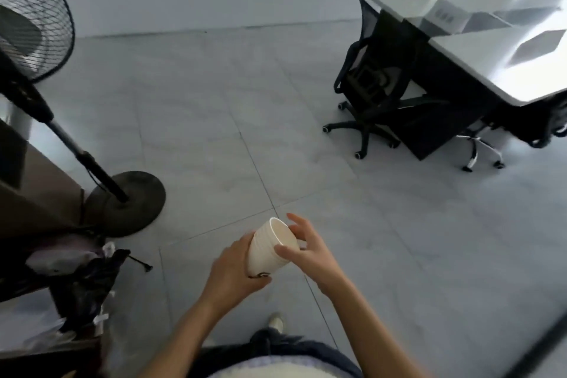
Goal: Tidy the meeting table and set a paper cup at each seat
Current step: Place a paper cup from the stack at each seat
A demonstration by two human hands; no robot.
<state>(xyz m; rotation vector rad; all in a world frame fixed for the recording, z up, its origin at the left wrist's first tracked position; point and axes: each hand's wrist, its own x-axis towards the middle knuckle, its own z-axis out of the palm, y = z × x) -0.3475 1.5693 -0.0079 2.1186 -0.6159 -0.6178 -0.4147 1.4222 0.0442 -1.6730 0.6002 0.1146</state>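
A stack of white ribbed paper cups (pixel 267 247) is tilted in front of my body, its open mouth facing up and away. My left hand (pixel 234 273) grips the stack around its lower half. My right hand (pixel 306 247) pinches the rim of the top cup with thumb and fingers. The white meeting table (pixel 478 64) stands at the upper right, well away from both hands. A black mesh office chair (pixel 372 77) is pushed in at its near left side.
A black pedestal fan (pixel 122 199) stands on the left beside a brown cabinet (pixel 33 187). A black rubbish bag (pixel 89 279) sits low on the left. A second chair with a chrome base (pixel 481 150) sits under the table's near end. Grey tiled floor lies between me and the table.
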